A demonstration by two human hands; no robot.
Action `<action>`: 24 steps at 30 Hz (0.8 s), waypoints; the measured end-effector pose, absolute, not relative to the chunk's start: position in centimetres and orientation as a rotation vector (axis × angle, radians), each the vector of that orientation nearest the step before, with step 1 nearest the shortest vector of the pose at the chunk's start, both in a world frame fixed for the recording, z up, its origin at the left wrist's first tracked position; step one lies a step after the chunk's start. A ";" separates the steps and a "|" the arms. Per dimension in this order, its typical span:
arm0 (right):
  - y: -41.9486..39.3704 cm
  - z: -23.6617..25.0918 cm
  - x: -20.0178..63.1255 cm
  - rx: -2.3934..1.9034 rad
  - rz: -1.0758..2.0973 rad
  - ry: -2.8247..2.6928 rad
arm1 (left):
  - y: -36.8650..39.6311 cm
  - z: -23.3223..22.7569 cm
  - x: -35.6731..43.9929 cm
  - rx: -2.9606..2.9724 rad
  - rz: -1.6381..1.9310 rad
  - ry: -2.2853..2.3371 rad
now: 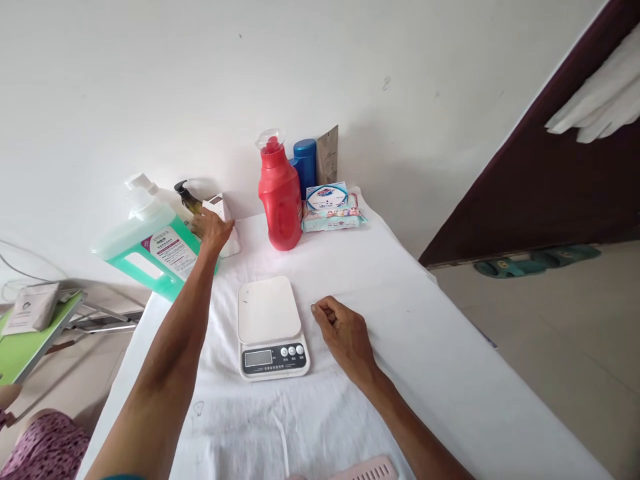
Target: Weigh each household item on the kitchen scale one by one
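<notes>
My left hand [216, 230] reaches to the back left of the table and is closed around a small white box [231, 244]. Part of that box is hidden behind the fingers. Close by stand a large jug of green liquid [173, 250] and a dark pump bottle [188, 197]. In the middle of the table lies a white kitchen scale [270, 310], its plate bare and its display blank. Just right of the scale, my right hand [347, 337] rests on the cloth with its fingers curled in, and nothing shows in them.
Toward the wall stand a red detergent bottle [281, 200], a blue bottle [306, 163], a brown pouch [328, 157] and wipes packs [333, 217]. A pink slotted item [370, 470] lies at the near edge. A green stand [45, 333] and part of a person [47, 443] are at left.
</notes>
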State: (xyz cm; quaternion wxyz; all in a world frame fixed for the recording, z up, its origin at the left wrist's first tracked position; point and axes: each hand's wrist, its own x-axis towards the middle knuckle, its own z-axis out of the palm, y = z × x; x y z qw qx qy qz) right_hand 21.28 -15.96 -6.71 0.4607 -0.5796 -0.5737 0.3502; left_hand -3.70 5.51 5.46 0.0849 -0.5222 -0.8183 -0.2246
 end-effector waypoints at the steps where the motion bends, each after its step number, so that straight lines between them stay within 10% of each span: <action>1: -15.9 -6.7 21.3 -1.426 0.864 -1.412 | 5.5 5.5 -3.5 -1.545 -0.687 -2.474; 24: -16.1 -6.2 21.2 -1.364 0.806 -1.449 | -16.2 10.1 -5.7 -2.339 -1.377 -1.923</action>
